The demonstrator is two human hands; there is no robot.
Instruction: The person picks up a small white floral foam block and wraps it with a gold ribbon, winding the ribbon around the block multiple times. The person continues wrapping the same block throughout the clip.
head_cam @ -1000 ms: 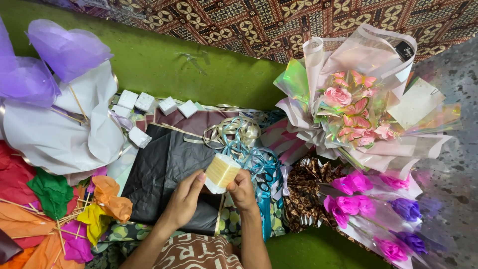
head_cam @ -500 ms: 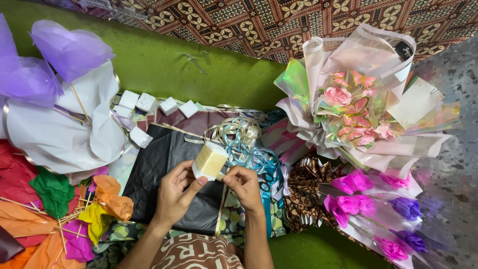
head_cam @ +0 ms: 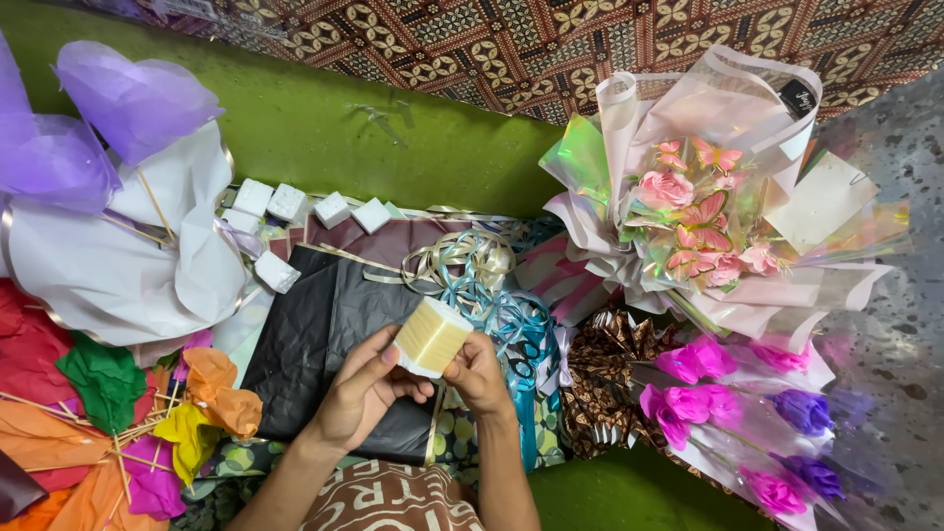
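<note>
Pale yellow block pinched between left hand, right hand, both grips closed

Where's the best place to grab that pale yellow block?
Probably by two opposite flat sides of the block, from below, as the left hand and right hand do now. Its faces are flat and its top is tilted away.

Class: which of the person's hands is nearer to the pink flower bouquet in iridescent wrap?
Right. The right hand holds the cream block on the side toward the bouquet, which lies up and to its right. The left hand grips the block's far side.
</note>
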